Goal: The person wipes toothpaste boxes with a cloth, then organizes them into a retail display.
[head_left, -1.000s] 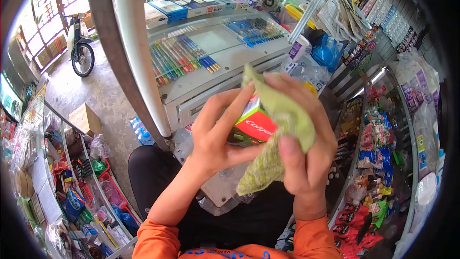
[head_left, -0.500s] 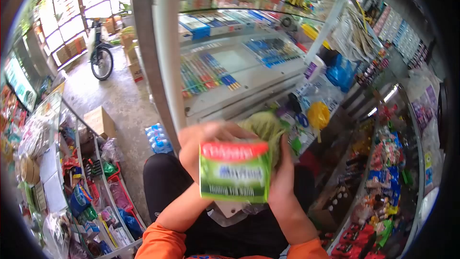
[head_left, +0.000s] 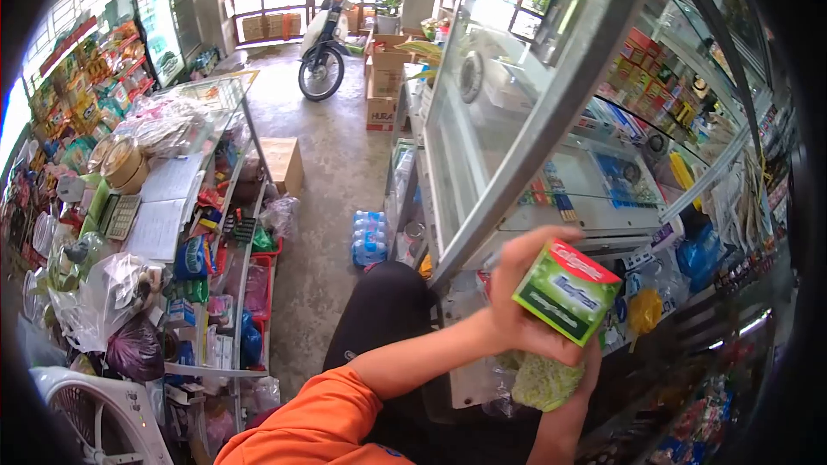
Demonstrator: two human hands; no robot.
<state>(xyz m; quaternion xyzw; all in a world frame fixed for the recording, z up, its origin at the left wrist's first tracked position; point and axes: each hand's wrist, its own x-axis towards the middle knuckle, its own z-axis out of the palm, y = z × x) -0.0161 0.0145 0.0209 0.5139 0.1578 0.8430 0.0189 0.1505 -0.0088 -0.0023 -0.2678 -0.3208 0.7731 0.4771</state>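
A green and red Colgate box is gripped in my left hand, its printed end facing me. The fingers and thumb wrap around its left and lower sides. Just below the box, my right hand holds a crumpled green cloth. Its fingers are partly hidden behind the cloth and the box. Both hands are close together in front of the glass display case, above my knees.
A glass counter with notebooks and a calculator runs along the left. A white fan is at the lower left. Bottled water, a cardboard box and a motorbike stand on the floor.
The view has swung left, so the hands and box now appear farther right. The box is tilted and lifted off the cloth, and the cloth now hangs below it.
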